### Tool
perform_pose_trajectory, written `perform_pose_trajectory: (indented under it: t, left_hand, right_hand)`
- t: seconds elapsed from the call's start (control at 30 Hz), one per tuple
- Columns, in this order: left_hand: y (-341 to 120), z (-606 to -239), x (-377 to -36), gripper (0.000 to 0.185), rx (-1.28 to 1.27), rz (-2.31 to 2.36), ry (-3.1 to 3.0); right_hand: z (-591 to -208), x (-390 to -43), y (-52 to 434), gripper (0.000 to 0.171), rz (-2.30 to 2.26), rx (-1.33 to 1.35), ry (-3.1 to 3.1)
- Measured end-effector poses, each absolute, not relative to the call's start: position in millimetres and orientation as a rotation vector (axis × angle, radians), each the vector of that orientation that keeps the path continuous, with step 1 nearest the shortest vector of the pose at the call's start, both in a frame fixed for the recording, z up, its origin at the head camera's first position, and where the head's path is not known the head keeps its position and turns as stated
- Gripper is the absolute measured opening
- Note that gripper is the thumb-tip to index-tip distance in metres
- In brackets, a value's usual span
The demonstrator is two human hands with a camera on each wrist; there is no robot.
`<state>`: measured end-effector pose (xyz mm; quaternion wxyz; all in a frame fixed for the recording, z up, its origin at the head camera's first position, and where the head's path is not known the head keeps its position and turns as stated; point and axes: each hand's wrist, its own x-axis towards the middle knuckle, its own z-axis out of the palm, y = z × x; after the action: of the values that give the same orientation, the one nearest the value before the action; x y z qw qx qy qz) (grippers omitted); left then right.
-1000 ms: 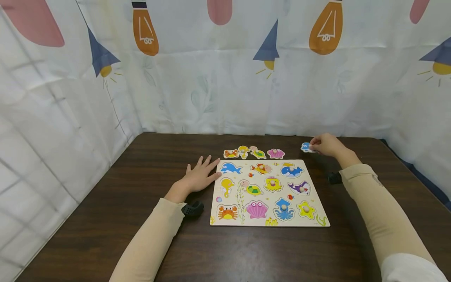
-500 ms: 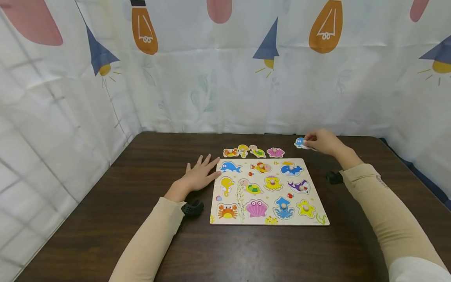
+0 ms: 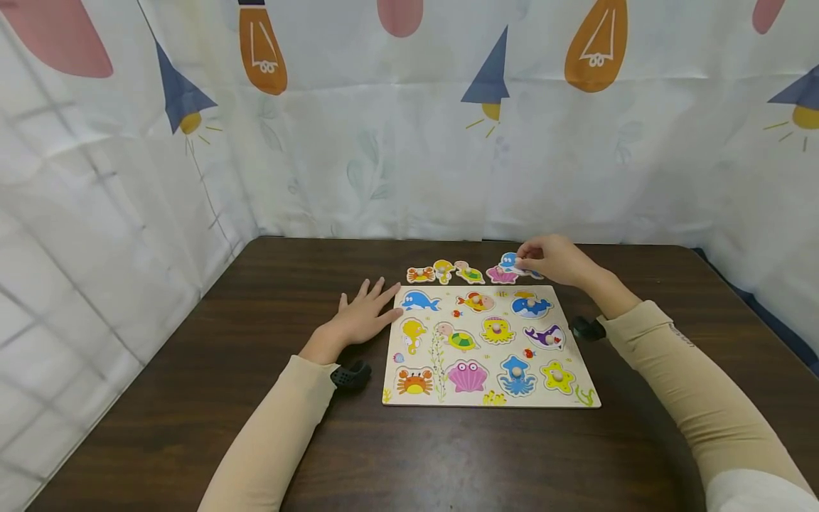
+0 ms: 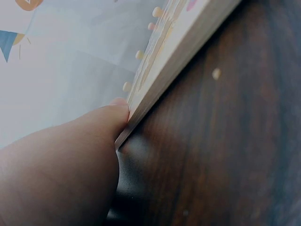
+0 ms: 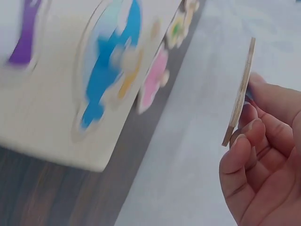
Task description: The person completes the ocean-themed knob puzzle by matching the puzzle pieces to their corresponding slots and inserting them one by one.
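A wooden puzzle board (image 3: 489, 397) with sea-animal pieces lies flat on the dark table (image 3: 192, 370). My left hand (image 3: 365, 316) rests flat with spread fingers against the board's left edge (image 4: 160, 84); a fingertip (image 4: 115, 117) touches that edge. My right hand (image 3: 550, 259) holds a small blue animal piece (image 3: 510, 262) above the far edge of the board, over the pink shell piece (image 3: 498, 276). In the right wrist view the fingers (image 5: 249, 136) pinch the thin wooden piece (image 5: 241, 94) by its peg side.
A row of loose pieces lies beyond the board: a crab (image 3: 419, 274), a yellow seahorse (image 3: 442, 270) and a turtle (image 3: 469, 273). White patterned curtains (image 3: 384, 142) close in the table at the back and on the left.
My right hand has carried the blue piece leftward from the table's right side to above the board's far edge by the pink shell. The left hand has stayed put.
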<state>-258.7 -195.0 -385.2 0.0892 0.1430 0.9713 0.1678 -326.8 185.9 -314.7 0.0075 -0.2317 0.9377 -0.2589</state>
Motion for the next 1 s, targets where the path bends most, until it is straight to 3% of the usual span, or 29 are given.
perform_pose_trajectory:
  t: [1.0]
  left_hand:
    - [-195,-386,-258,0.071,0.423,0.490,2.894]
  right_hand:
    - [-319,-308,61,0.010,-0.704,-0.874,2.765]
